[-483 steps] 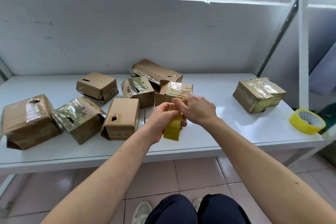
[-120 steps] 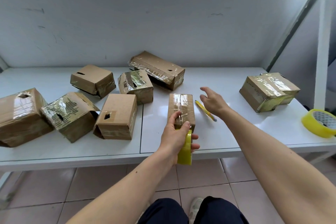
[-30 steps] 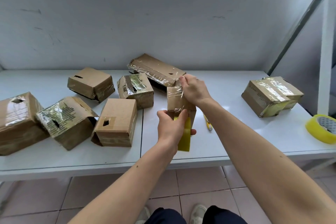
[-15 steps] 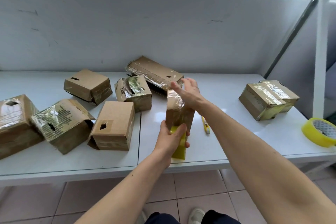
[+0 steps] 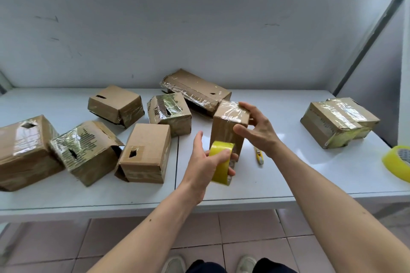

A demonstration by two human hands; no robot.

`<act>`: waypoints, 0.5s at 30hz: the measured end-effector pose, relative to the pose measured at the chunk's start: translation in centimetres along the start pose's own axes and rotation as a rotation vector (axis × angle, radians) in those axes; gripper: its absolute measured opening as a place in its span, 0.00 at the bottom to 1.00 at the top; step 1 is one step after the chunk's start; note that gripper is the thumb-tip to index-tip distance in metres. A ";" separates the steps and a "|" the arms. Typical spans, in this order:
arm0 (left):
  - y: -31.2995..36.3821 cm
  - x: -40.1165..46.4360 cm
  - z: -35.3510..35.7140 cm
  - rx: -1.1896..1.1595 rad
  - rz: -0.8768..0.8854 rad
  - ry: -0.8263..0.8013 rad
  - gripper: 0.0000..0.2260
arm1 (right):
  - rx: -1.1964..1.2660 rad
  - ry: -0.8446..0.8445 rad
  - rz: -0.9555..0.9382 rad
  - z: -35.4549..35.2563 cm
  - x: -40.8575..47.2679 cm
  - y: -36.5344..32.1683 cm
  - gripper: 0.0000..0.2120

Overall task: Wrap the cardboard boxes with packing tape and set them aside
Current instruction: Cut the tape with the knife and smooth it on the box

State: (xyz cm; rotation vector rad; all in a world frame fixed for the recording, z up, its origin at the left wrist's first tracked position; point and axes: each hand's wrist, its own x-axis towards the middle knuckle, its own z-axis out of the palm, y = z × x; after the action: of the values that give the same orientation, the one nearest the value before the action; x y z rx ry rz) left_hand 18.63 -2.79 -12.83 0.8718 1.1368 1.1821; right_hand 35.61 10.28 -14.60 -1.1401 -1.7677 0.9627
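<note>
We see the small cardboard box (image 5: pixel 228 126) standing on end near the middle of the white bench (image 5: pixel 288 175), clear tape across its top. Our right hand (image 5: pixel 257 127) has its grip curled round the box's upper right corner. Our left hand (image 5: pixel 204 166) grips the yellow tape roll (image 5: pixel 220 162) just in front of the box's base. A yellow utility knife (image 5: pixel 259 155) lies just right of it. Six other boxes (image 5: pixel 144 153) sit to the left and behind; a taped box (image 5: pixel 337 124) and a second tape roll (image 5: pixel 397 163) lie far right.
</note>
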 end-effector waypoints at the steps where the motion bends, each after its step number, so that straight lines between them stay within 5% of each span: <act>1: 0.6 -0.4 0.0 0.023 0.023 -0.026 0.37 | 0.008 0.026 0.011 -0.2 0.3 -0.4 0.39; 8: 2.3 -1.7 -0.5 0.095 0.001 -0.055 0.22 | 0.066 0.072 0.189 0.7 0.2 -2.1 0.37; 12: 1.9 -2.7 -1.0 0.107 -0.146 -0.082 0.10 | 0.297 0.246 0.354 0.4 0.2 -3.9 0.34; 15: 1.0 -3.2 -1.0 0.149 -0.195 -0.086 0.08 | 0.253 0.152 0.440 0.0 0.4 -4.7 0.31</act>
State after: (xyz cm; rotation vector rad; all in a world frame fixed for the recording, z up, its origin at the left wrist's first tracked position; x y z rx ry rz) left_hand 17.45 -5.82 -11.48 0.8944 1.2213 0.9017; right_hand 33.98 9.28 -10.28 -1.4212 -1.2544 1.2786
